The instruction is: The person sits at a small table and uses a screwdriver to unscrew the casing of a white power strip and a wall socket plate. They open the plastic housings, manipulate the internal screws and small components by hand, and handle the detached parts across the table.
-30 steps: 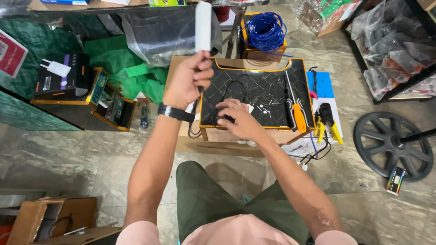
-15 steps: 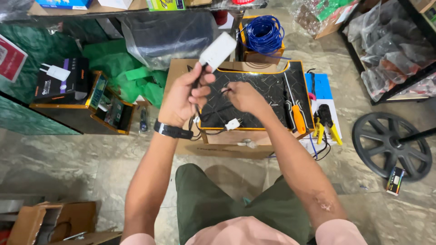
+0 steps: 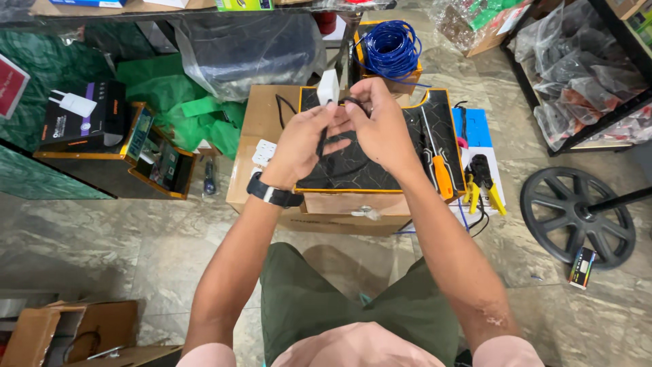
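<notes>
Upper centre of frame, above the black gold-edged worktop mat point(image 3: 380, 163): your hands have come together. Left hand point(image 3: 299, 139) now pinches the white plug-shaped adapter point(image 3: 329, 85); right hand point(image 3: 380, 122) grips its black cable point(image 3: 333, 139), previously apart.

Two bare hands up over the work: the left hand point(image 3: 295, 146), one black wristwatch point(image 3: 273, 194) on it, and the right hand point(image 3: 380, 126). One small white plastic adapter block point(image 3: 329, 87) between them, one black cable point(image 3: 339, 146) looped below. One black mat with orange edging point(image 3: 414, 146) on one brown cardboard box point(image 3: 261, 112). One orange-handled screwdriver point(image 3: 441, 175) at the right. One pair of yellow-handled pliers point(image 3: 483, 187) beyond it. One coil of blue wire point(image 3: 388, 49) far off. One black spoked wheel point(image 3: 577, 214) far right.
</notes>
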Available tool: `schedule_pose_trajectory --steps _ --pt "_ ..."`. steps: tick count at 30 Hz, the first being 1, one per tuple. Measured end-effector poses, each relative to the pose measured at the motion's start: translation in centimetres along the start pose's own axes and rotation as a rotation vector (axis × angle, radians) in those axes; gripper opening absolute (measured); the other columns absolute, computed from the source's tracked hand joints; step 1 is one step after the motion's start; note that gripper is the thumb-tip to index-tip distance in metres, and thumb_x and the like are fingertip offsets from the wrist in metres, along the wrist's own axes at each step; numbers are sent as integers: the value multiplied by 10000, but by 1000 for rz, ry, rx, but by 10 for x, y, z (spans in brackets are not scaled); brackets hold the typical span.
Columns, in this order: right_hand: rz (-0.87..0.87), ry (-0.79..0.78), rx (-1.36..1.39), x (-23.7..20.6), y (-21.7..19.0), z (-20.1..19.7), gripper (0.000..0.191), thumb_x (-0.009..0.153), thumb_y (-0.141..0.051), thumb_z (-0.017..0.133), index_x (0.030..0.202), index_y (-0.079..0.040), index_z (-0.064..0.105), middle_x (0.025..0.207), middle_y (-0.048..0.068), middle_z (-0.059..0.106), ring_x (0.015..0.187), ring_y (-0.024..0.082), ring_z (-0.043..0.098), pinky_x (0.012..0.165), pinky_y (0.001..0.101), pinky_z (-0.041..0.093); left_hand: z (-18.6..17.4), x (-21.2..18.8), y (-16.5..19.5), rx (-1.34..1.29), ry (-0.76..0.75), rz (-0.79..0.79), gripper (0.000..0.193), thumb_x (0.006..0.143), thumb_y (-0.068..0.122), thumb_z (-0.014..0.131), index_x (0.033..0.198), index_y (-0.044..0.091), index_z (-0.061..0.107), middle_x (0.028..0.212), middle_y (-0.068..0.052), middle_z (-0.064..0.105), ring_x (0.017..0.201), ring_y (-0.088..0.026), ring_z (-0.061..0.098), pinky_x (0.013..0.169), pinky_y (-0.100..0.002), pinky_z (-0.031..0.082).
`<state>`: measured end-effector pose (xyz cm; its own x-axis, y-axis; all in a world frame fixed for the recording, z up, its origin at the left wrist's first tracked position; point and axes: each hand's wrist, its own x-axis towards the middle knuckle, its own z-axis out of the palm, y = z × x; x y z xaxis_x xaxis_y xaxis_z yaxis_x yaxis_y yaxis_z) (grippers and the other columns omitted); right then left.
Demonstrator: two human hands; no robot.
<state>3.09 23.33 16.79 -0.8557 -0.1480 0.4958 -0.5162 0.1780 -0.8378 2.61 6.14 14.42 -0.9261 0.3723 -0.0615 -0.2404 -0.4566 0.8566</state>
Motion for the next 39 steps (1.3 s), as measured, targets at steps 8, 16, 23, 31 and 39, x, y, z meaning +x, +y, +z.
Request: schedule_pose_trajectory --steps 8,16,23,31,39 --pt "391 -113 411 -17 6 7 203 1058 -220 574 997 -28 605 724 70 638 566 125 573 491 273 462 17 6 9 -261 61 201 317 1054 247 463 1180 8 628 1176 -99 713 1097 -193 698 903 -354 558" --pt "301 -780 311 -58 65 4 354 1101 -280 505 1064 -6 726 1015 45 749 994 125 654 946 300 515 3 16 34 -676 -167 48 204 1076 194 511 1131 17 597 854 20 556 684 -85 497 592 -232 424" --pt "497 -578 152 -49 88 -2 231 968 -197 581 914 -28 729 833 102 757 772 175 721 775 321 544 -9 4 51 -531 -297 -189 195 1071 182 534 1118 2 591 817 35 487 610 -32 395 498 -176 312" --pt "678 -140 517 -5 57 -38 132 955 -135 644 1014 -36 581 701 5 551 533 102 464 524 294 430 10 -9 26 362 -95 -170 179 988 191 554 979 37 644 828 -23 737 567 -48 442 464 -226 339" --pt "432 -109 266 -19 14 -24 178 1006 -122 592 1103 22 554 797 90 688 601 150 650 559 290 524 25 8 -17 396 -97 23 433 1093 424 487 962 39 636 755 19 623 670 -95 522 589 -269 409"
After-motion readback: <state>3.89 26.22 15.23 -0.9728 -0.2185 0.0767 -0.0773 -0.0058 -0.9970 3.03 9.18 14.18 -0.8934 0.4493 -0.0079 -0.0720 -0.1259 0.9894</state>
